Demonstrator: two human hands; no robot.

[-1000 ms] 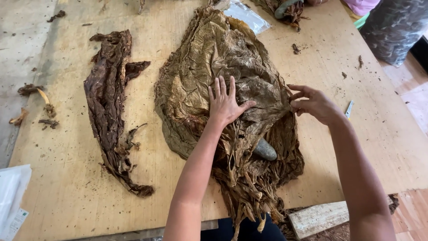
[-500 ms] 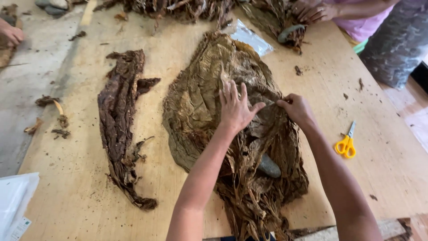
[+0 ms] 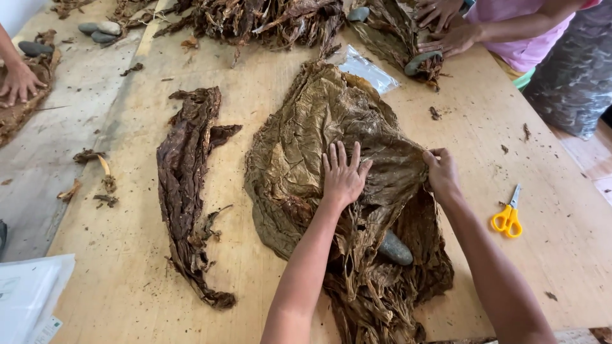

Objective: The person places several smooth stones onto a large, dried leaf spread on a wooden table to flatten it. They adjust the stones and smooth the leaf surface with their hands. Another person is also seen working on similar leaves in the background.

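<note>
Head view: the left hand (image 3: pixel 343 175) lies flat on the broad, crinkled olive-brown dried leaf (image 3: pixel 319 134) spread on the pale wooden desk (image 3: pixel 561 267), its fingers (image 3: pixel 336 156) apart and pressing down with the palm, gripping nothing. The right hand (image 3: pixel 442 173) sits at the leaf's right edge, its fingers (image 3: pixel 435 155) together and pinched on that edge.

Below both sets of fingers, towards the person, a smooth grey oval stone (image 3: pixel 395 248) rests on a heap of darker, tattered brown leaves (image 3: pixel 382 293) that the broad leaf overlaps. Well to the left of the left fingers lies a long, twisted dark-brown strip of dried leaf (image 3: pixel 188 185). To the right of the right fingers, apart from the leaf, lie small scissors with yellow handles (image 3: pixel 508 216).

Beyond the fingers, at the far edge of the leaf, is a clear plastic bag (image 3: pixel 366 69). Further off, another person's hands (image 3: pixel 446 35) rest on another leaf pile, and a third person's hand (image 3: pixel 19 81) presses leaves at the far left.
</note>
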